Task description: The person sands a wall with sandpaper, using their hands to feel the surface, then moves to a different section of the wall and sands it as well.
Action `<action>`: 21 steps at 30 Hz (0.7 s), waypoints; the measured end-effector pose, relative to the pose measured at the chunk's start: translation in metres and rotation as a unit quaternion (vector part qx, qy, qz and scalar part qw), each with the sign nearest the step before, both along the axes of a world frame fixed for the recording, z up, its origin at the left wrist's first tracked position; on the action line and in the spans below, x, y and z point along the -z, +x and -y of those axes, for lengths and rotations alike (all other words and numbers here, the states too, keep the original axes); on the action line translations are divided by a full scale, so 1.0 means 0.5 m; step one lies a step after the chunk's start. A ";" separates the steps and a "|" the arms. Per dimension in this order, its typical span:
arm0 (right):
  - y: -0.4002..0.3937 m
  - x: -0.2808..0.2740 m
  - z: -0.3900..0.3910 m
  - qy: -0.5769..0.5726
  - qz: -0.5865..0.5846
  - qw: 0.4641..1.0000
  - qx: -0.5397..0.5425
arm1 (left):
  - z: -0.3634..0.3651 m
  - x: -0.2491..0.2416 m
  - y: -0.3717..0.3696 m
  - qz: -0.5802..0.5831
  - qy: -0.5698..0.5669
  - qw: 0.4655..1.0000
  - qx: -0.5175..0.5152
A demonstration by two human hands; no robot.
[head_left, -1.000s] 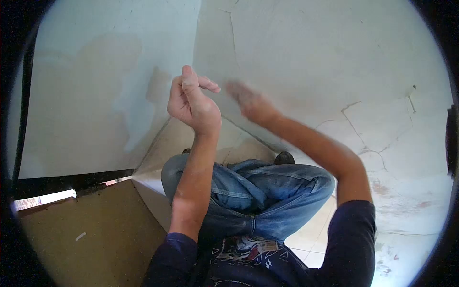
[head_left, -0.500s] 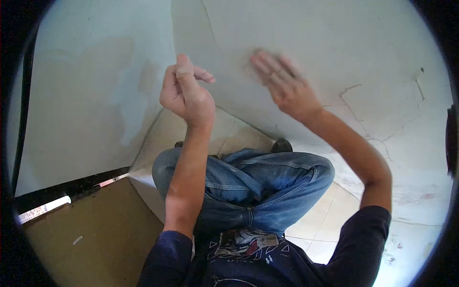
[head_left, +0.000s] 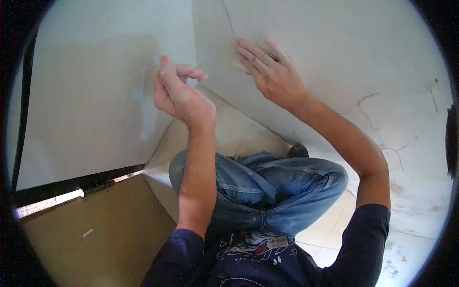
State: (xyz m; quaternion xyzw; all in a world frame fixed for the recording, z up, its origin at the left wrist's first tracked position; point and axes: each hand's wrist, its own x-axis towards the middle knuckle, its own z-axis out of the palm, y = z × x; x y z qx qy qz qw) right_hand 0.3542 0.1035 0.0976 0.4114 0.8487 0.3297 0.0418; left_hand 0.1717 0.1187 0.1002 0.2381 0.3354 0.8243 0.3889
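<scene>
My right hand (head_left: 272, 74) lies flat against the pale cracked wall (head_left: 344, 43), its fingers spread over a small tan piece (head_left: 237, 64) pressed to the surface just right of the corner. Only an edge of that piece shows under the fingertips. My left hand (head_left: 179, 98) hangs raised in front of the corner, apart from both walls. Its fingers are loosely curled with the thumb up, and nothing is in it.
I sit in a room corner with my jeans-clad knees (head_left: 267, 186) drawn up and a dark shoe (head_left: 299, 150) against the wall's foot. A stained left wall (head_left: 86, 105), a brown panel (head_left: 95, 229) and pale floor tiles (head_left: 330, 225) surround me. Cracks (head_left: 382, 143) run across the right wall.
My right hand has swept up and left along the wall and now rests flat near the corner. My left hand has stayed raised, drifting slightly left.
</scene>
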 end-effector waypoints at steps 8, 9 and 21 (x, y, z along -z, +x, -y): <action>-0.032 0.386 -0.035 -0.205 0.200 0.957 0.040 | -0.004 0.034 0.015 -0.090 0.025 0.995 0.015; -0.037 0.370 -0.047 -0.236 0.223 0.945 0.035 | -0.010 0.034 0.015 -0.067 0.019 0.997 0.022; -0.083 0.389 -0.148 0.000 0.113 0.992 -0.052 | -0.013 0.006 0.016 -0.004 -0.064 0.998 0.008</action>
